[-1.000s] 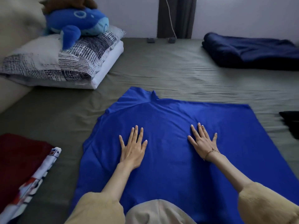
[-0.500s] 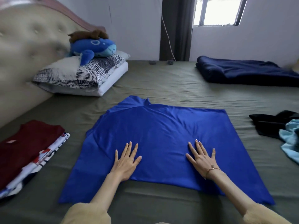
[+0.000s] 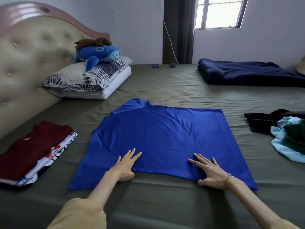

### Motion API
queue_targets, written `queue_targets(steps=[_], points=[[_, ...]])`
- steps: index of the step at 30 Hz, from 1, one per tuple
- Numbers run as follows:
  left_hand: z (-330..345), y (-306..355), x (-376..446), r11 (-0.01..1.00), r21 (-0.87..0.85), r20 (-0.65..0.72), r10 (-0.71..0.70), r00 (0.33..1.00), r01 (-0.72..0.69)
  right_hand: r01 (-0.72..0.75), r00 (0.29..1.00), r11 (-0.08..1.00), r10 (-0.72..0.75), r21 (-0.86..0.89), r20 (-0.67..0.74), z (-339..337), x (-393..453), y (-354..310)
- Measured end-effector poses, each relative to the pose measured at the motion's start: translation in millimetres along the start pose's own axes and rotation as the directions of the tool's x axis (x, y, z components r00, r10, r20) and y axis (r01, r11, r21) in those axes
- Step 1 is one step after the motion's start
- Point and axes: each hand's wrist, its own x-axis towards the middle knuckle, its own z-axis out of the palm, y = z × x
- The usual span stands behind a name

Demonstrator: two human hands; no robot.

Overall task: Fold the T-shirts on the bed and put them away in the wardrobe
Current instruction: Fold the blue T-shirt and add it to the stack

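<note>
Olive bed (image 3: 165, 204) (window-lit room); both hands flat, fingers straight, pressing blue T-shirt (image 3: 165, 134).

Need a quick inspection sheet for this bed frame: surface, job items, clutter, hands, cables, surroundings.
Surface: olive bed sheet, wrinkled.
Job's things: blue T-shirt spread flat; folded stack, dark red on top; unfolded clothes pile.
Clutter: pillows, whale plush, navy blanket.
Hands: left hand and right hand flat on the shirt's near edge.
Cables: white cord by the curtain.
Surroundings: headboard, window.
</note>
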Motion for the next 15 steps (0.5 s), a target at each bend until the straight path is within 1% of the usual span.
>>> queue_targets(steps=[3, 4, 6, 8, 11, 13, 15], points=[[2, 4, 2, 0.998, 0.061, -0.047, -0.019, 0.999, 0.022, -0.007, 1.000, 0.999, 0.006, -0.042, -0.028, -4, -5, 0], [3, 4, 3, 0.996, 0.086, -0.064, -0.030, 0.997, 0.035, -0.007, 0.998, 0.998, 0.002, -0.070, -0.066, -6, -5, 0], [4, 3, 8, 0.988, 0.146, -0.111, -0.043, 0.993, 0.059, -0.016, 0.982, 0.995, -0.002, -0.095, -0.187, -6, -3, 4], [0, 3, 11, 0.979, 0.190, -0.216, -0.035, 0.976, 0.077, -0.062, 0.946, 0.994, 0.029, -0.093, -0.322, -6, 0, 9], [-11, 4, 19, 0.983, 0.157, -0.395, -0.026, 0.918, 0.096, -0.193, 0.885, 0.975, 0.124, -0.112, -0.450, -11, 6, 18], [-24, 6, 26, 0.981, 0.142, -0.439, -0.060, 0.897, 0.135, -0.286, 0.836, 0.955, 0.211, -0.075, -0.507, -16, 7, 24], [-35, 7, 39, 0.975, 0.135, -0.446, -0.100, 0.890, 0.177, -0.354, 0.777, 0.934, 0.321, 0.046, -0.541, -25, 10, 32]])
